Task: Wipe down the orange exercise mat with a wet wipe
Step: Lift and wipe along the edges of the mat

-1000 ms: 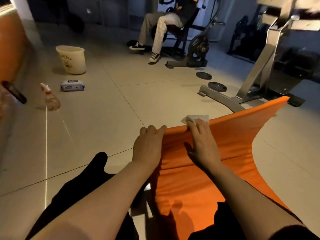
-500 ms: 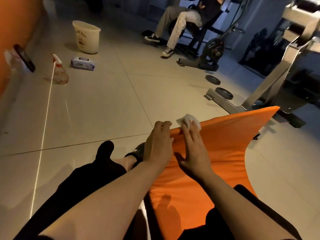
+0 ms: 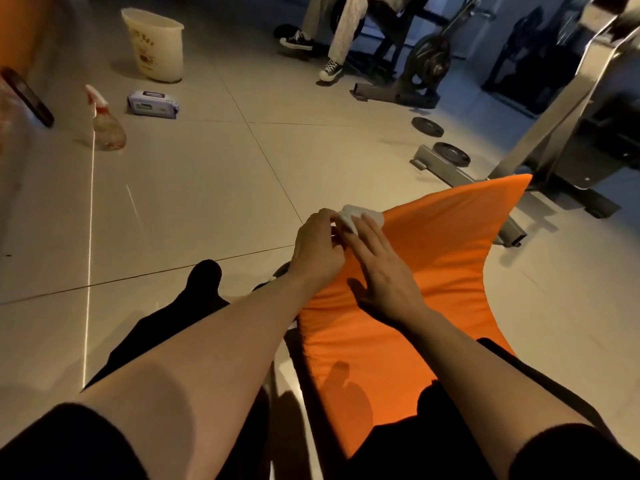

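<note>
The crumpled white wet wipe [image 3: 360, 216] sat at the far left edge of the orange padded exercise mat [image 3: 433, 258], and both hands met there. The right hand [image 3: 377, 271] lay flat on the mat with its fingers straight and reaching forward, the fingertips pressing down on the wipe rather than curling round it. The left hand [image 3: 317, 249] was just beside it, touching it, its fingers curled in at the wipe's near corner and the mat's edge; whether it pinched the wipe, the mat or both could not be made out.

The mat lay across the person's lap and ran away toward the right, its far corner raised near the grey metal frame of a gym machine [image 3: 554, 133]. On the pale tiled floor [image 3: 207, 188] to the left stood a clear spray bottle with a red-and-white trigger [image 3: 104, 123], a flat pack of wipes [image 3: 152, 105] near it, and a cream plastic bucket [image 3: 154, 45] behind. Two black weight plates [image 3: 440, 140] lay by the machine's foot. A second person's legs in light trousers and dark sneakers [image 3: 329, 32] showed at the top.
</note>
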A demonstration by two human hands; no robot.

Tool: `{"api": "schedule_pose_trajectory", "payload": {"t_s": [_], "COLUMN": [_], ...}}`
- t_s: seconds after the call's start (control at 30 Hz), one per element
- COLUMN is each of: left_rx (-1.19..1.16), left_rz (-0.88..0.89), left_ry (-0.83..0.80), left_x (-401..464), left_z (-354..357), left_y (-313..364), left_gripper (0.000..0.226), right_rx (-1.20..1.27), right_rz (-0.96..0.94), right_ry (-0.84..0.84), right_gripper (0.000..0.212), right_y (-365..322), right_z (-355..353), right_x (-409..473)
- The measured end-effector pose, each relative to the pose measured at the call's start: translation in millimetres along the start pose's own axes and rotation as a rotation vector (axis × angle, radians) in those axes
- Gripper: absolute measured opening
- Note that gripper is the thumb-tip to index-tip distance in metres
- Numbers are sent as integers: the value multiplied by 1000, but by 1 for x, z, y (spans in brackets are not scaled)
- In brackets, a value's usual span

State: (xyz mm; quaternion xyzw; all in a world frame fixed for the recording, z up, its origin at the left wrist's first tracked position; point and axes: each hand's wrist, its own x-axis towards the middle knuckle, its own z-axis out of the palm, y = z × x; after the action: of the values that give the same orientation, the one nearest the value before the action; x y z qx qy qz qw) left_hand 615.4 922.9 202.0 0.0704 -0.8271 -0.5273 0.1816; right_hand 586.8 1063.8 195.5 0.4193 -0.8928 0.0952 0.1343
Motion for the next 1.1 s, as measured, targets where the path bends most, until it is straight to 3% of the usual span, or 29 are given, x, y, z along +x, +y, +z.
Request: {"api": "schedule_pose_trajectory", "payload": {"t_s": [0.1,0.17,0.33,0.5,0.63,0.7,0.83,0.97,1.1], "left_rx": [46,104,-23,40,-43,-121,-305,-341,-254], "left_rz": [-34,-132,-205,-199,-265,-263,-292,-217,-11], "left_ry": [-183,-317,-591,-647,-795,-741,-591,-648,-761], "left_x": [20,38,93,141,150,158,183,195,209], "left_z": [-8,-13,-12,-8,8,22,40,56,73], "left_y": [3,2,-5,-35,-65,-77,-85,-93,-90], "left_gripper": [36,48,62,56,72,72,63,63,70], "right_rx": [8,18,-7,-33,-4,0,30,122,166], "right_rz": [35,60,110,156,233,267,249,393,519], "right_ry": [56,84,76,89,84,93,189,284,307], "right_gripper": [81,79,80,73,79,83,71,75,72], "right_y": [16,24,60,93,109,113,118,126,151], "right_z": [-3,2,13,29,63,80,107,116,90], "right_x": [15,26,53,90,110,120,134,132,153]}}
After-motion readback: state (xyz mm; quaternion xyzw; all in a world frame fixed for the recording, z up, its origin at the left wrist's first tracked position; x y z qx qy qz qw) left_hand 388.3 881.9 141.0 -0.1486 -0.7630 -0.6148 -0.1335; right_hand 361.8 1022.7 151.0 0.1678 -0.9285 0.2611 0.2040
